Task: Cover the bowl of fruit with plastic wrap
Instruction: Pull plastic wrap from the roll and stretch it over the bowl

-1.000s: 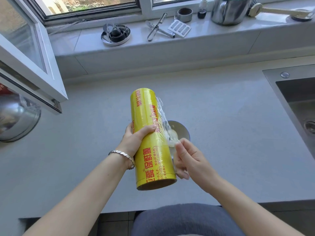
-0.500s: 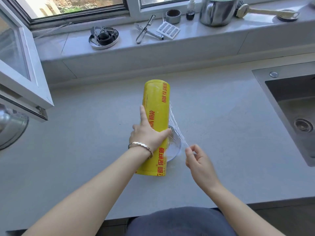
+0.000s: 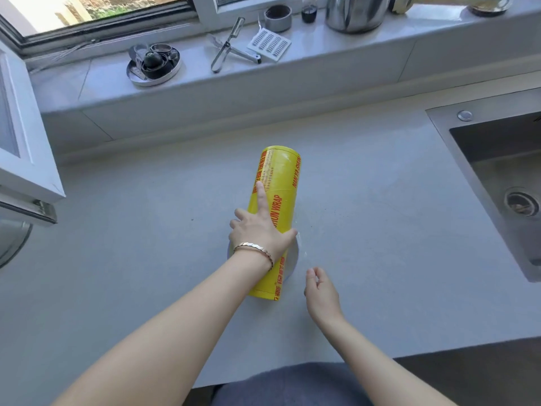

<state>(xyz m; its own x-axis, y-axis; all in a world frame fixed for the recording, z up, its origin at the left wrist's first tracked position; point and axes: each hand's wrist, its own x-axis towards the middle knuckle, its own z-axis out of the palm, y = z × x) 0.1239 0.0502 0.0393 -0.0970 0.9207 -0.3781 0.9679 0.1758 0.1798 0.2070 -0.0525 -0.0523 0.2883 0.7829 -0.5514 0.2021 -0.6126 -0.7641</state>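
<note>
A big yellow roll of plastic wrap (image 3: 275, 200) with red lettering lies lengthwise over a small pale bowl (image 3: 292, 259) in the middle of the grey counter. Only the bowl's right and left rims show under the roll; its contents are hidden. My left hand (image 3: 257, 232), with a metal bracelet at the wrist, grips the roll from above, index finger stretched along it. A thin clear film (image 3: 303, 244) runs from the roll's right side down toward my right hand (image 3: 320, 291), whose fingers are curled near the film's end; whether they pinch it is unclear.
A steel sink (image 3: 503, 183) is set into the counter at the right. The window ledge behind carries a round tin of small items (image 3: 153, 64), tongs (image 3: 227, 46), a white grater (image 3: 269, 43) and a steel pot (image 3: 355, 13). An open window frame (image 3: 26, 159) juts in at the left.
The roll has come down from a raised, tilted hold to lie across the bowl. My left hand shifted on top of it. My right hand drew back toward me and lower.
</note>
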